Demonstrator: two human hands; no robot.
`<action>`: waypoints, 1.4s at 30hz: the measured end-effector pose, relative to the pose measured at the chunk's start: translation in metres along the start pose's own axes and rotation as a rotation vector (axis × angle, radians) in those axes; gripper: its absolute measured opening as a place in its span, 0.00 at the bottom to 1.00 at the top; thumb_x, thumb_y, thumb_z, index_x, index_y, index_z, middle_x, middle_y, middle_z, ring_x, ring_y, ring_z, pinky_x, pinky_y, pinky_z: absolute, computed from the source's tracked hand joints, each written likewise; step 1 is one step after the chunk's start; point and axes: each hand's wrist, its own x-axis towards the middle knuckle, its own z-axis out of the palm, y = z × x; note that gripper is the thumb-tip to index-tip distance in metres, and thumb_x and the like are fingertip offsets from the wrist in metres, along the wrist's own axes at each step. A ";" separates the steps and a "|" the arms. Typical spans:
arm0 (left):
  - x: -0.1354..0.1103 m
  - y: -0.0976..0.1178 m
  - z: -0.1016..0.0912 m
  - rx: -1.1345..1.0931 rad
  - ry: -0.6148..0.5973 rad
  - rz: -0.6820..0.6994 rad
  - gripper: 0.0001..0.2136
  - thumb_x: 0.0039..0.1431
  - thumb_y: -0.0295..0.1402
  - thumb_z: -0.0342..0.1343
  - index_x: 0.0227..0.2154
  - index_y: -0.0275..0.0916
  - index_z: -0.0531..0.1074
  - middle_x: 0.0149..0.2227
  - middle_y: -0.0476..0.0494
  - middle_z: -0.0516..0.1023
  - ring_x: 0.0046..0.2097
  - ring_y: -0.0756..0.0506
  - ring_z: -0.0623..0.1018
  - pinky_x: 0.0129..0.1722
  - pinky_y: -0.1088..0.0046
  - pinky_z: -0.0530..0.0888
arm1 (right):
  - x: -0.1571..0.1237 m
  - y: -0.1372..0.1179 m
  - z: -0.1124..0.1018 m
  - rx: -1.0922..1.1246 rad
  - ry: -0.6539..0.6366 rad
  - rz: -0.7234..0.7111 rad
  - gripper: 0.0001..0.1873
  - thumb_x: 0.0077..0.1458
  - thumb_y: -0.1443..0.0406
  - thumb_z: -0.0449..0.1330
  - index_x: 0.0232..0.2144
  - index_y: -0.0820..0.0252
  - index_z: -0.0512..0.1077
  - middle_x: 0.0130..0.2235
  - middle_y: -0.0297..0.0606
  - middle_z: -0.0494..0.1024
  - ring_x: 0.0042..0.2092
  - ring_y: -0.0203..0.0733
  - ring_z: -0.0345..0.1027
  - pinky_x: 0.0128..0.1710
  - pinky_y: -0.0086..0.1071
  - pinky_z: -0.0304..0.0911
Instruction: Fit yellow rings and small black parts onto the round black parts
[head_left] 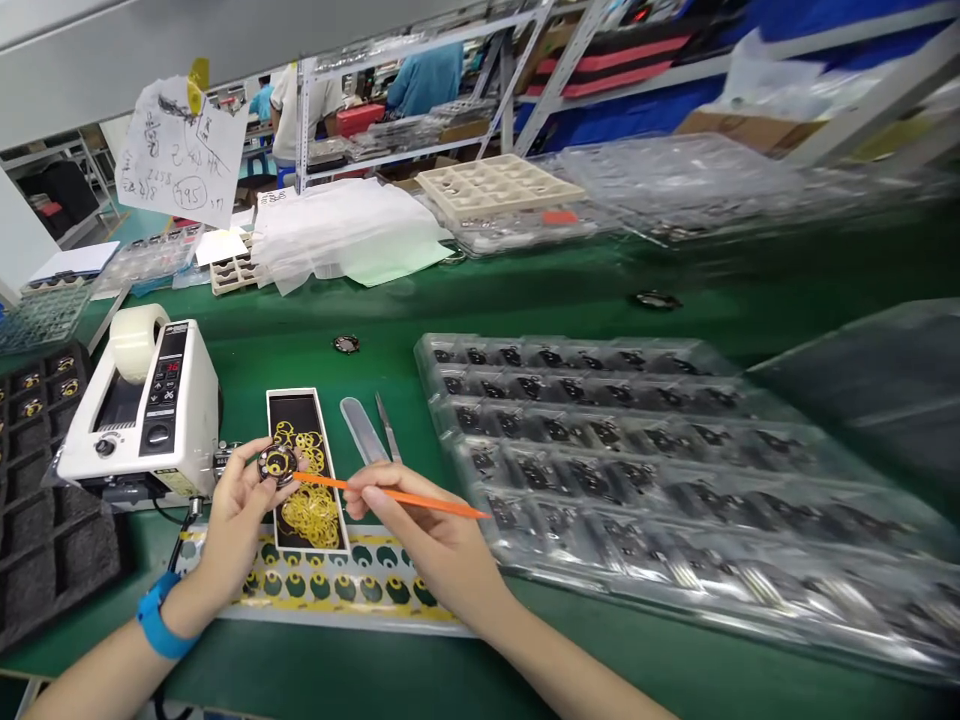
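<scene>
My left hand (236, 500) pinches a small round black part with a yellow ring (277, 463), holding it above a black card strewn with yellow ring stickers (307, 480). My right hand (435, 535) grips a thin orange stick (390, 495) like a pen; its tip touches the round part. A sheet of yellow-and-green round stickers (337, 585) lies under both hands on the green bench (525, 300).
A white tape dispenser (146, 410) stands at left, beside a black foam tray of parts (37, 480). Tweezers (388, 428) and a clear blade (362, 428) lie behind my hands. A large clear blister tray with several black parts (637, 450) fills the right. Other people work far behind.
</scene>
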 end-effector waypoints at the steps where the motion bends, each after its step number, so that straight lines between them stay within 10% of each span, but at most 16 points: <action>1: -0.001 -0.001 0.000 0.012 -0.012 0.019 0.18 0.58 0.37 0.58 0.49 0.39 0.64 0.45 0.39 0.78 0.51 0.40 0.76 0.53 0.57 0.73 | -0.001 0.000 0.001 -0.019 0.004 -0.037 0.12 0.61 0.57 0.56 0.33 0.58 0.75 0.30 0.38 0.75 0.31 0.39 0.71 0.31 0.32 0.71; 8: -0.007 -0.002 -0.007 0.109 0.005 0.056 0.21 0.60 0.39 0.57 0.56 0.43 0.66 0.46 0.42 0.77 0.51 0.42 0.76 0.51 0.63 0.76 | -0.003 -0.001 0.004 -0.100 -0.028 -0.321 0.10 0.62 0.69 0.55 0.37 0.56 0.77 0.32 0.39 0.80 0.34 0.39 0.74 0.30 0.30 0.72; 18: -0.004 0.011 -0.008 -0.018 0.006 -0.072 0.23 0.56 0.36 0.60 0.56 0.42 0.68 0.39 0.43 0.79 0.44 0.43 0.79 0.45 0.67 0.76 | 0.004 0.006 -0.016 -0.479 -0.392 -0.798 0.18 0.62 0.74 0.50 0.52 0.59 0.70 0.43 0.46 0.80 0.47 0.44 0.73 0.43 0.40 0.73; 23: -0.004 0.006 -0.007 -0.032 -0.034 -0.112 0.22 0.58 0.36 0.59 0.56 0.44 0.68 0.30 0.50 0.74 0.46 0.42 0.79 0.52 0.61 0.74 | 0.004 0.001 -0.010 -0.448 -0.243 -0.776 0.20 0.61 0.73 0.54 0.55 0.59 0.67 0.38 0.43 0.81 0.40 0.42 0.75 0.37 0.36 0.73; 30: -0.009 0.001 -0.001 -0.001 -0.127 -0.114 0.23 0.57 0.39 0.60 0.56 0.45 0.68 0.47 0.45 0.77 0.53 0.41 0.75 0.55 0.58 0.73 | 0.001 -0.005 0.001 -0.332 -0.018 -0.622 0.19 0.58 0.75 0.57 0.49 0.55 0.73 0.35 0.40 0.80 0.35 0.41 0.75 0.33 0.35 0.75; 42: -0.003 0.011 0.000 -0.130 -0.037 -0.226 0.19 0.52 0.32 0.63 0.48 0.39 0.74 0.38 0.44 0.82 0.43 0.44 0.80 0.45 0.66 0.79 | 0.004 0.006 -0.002 -0.709 -0.197 -0.973 0.10 0.62 0.76 0.51 0.43 0.70 0.71 0.39 0.50 0.80 0.44 0.47 0.75 0.40 0.38 0.75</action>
